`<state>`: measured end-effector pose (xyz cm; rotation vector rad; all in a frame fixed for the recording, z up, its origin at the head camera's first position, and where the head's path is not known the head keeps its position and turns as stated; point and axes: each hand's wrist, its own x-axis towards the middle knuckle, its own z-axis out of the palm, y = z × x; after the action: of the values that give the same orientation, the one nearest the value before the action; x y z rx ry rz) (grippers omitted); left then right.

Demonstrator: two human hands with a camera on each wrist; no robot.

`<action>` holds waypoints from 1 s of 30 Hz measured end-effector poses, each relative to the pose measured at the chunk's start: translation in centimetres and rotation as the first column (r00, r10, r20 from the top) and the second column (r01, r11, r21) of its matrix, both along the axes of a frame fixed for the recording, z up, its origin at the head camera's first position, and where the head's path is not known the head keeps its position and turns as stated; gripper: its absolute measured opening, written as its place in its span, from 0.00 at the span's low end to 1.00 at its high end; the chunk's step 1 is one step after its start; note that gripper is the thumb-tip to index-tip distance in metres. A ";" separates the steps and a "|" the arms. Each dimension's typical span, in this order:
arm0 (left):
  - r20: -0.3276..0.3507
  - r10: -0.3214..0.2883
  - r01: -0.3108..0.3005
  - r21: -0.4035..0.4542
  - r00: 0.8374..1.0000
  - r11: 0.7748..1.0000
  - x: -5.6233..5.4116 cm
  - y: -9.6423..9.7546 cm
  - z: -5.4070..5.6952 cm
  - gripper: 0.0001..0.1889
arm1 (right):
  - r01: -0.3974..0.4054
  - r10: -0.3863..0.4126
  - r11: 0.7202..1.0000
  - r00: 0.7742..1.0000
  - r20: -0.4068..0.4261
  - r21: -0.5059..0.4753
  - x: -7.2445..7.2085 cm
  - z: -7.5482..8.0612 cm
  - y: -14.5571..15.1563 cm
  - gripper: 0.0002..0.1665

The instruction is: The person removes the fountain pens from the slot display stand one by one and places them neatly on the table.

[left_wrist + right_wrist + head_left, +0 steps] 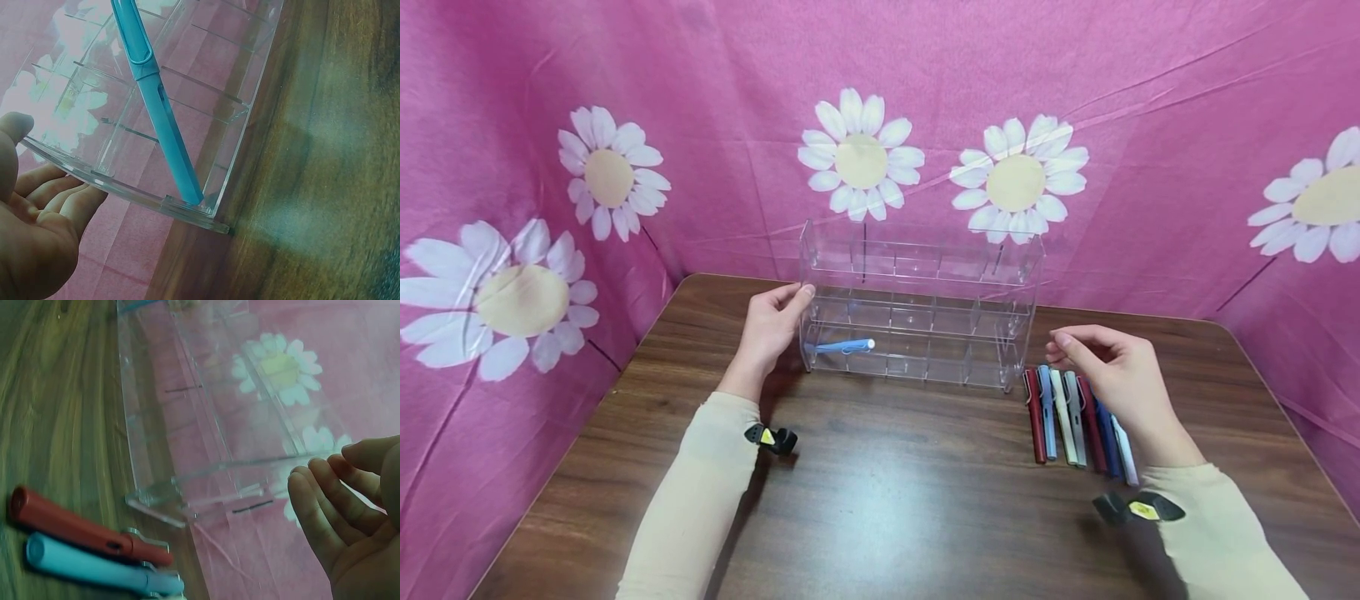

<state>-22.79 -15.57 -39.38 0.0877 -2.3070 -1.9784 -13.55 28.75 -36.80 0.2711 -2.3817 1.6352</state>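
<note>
A clear acrylic rack (910,319) with several tiers of compartments stands toward the table's back. My left hand (771,325) grips its left side panel, thumb on one side and fingers behind it in the left wrist view. A light blue pen (156,119) lies aslant in the lowest tier at the left end, its clip showing. My right hand (1116,375) hangs just right of the rack with bent, loose fingers and nothing in them. Below it, several capped pens lie side by side, among them a red pen (81,525) and a light blue one (94,565).
The brown wooden table (865,483) extends in front of the rack. Pink cloth (737,125) printed with white daisies hangs behind and at both sides. A black strap device (772,438) sits on the left wrist, another (1138,507) on the right.
</note>
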 end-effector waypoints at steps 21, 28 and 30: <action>0.014 -0.012 0.012 -0.014 1.000 1.000 0.1 0.0 0.1 0.26 | -0.108 0.108 0.993 0.994 -0.004 0.040 -1.3 0.9 -5.1 0.12; 0.016 -0.006 0.006 -0.021 1.000 1.000 0.2 0.0 0.2 0.26 | -0.144 0.144 0.990 0.990 -0.002 -0.005 -1.7 0.9 -6.5 0.11; 0.016 -0.007 0.007 -0.020 1.000 1.000 0.1 0.0 0.2 0.26 | -0.158 0.158 0.987 0.987 -0.005 -0.015 -1.8 0.8 -6.9 0.11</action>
<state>-22.65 -15.55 -39.20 0.0943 -2.3399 -1.9643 -15.35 21.88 -35.98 0.4714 -2.3983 1.7174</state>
